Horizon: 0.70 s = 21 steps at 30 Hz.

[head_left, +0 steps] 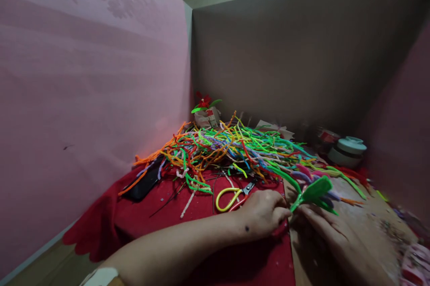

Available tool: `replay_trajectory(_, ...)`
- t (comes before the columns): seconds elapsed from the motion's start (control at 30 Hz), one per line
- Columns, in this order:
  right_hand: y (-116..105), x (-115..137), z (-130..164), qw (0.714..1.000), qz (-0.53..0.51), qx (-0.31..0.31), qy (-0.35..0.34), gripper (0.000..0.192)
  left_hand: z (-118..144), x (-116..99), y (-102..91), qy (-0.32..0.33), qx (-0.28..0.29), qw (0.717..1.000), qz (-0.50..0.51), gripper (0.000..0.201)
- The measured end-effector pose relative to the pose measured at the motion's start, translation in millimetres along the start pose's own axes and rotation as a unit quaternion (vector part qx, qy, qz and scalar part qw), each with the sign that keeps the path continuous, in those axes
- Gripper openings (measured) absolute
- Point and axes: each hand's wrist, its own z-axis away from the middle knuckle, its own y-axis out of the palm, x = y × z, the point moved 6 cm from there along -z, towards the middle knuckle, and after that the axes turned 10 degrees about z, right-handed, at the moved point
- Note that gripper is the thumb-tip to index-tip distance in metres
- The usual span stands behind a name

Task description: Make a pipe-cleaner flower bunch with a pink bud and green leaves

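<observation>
Leaf (pixel 316 189) sits right of centre, stem slanting down-left into both our hands: left hand (pixel 264 214) pinches it, right hand (pixel 322 225) grips below.

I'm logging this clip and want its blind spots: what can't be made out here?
Head view only:
- Left hand fingertips: curled under, so the grip on the green pipe-cleaner piece is hidden.
- Right hand: dim and blurred.
- Scissors: blades partly behind the left hand.
- Round lidded container: contents unseen.
</observation>
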Motion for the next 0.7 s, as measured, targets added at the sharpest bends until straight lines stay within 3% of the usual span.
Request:
replay_trajectory(0.1, -1, -5, 0, 1.0, 0.021, 0.014, 0.009, 0.029, 17, -15, -20.8, 0.065, -0.021, 0.989, -0.132, 0.022)
replay_trajectory(0.2, -2, -9, 1, 0.999, 0.026, 0.02, 0.02, 0.027, 35, -9, -46.5, 0.023, -0.032, 0.964, -0.263, 0.022)
replay_trajectory(0.33, 3, -15, 4, 0.994, -0.039, 0.046, 0.095, 0.032, 55, 6, -70.6, -0.037, -0.04, 0.912, -0.406, 0.023)
replay_trajectory(0.43, 10, -18, 6, 0.986, -0.093, 0.073, 0.116, 0.03, 59, 20, -69.3, -0.084, -0.001, 0.911, -0.405, 0.021)
replay_trajectory(0.6, 26, -34, 12, 0.954, -0.203, 0.125, 0.182, 0.028, 53, 26, -72.5, -0.114, -0.001, 0.922, -0.369, 0.024)
replay_trajectory(0.7, 27, -32, 13, 0.943, -0.233, 0.133, 0.195, 0.029, 54, 22, -81.0, -0.132, 0.018, 0.949, -0.287, 0.027)
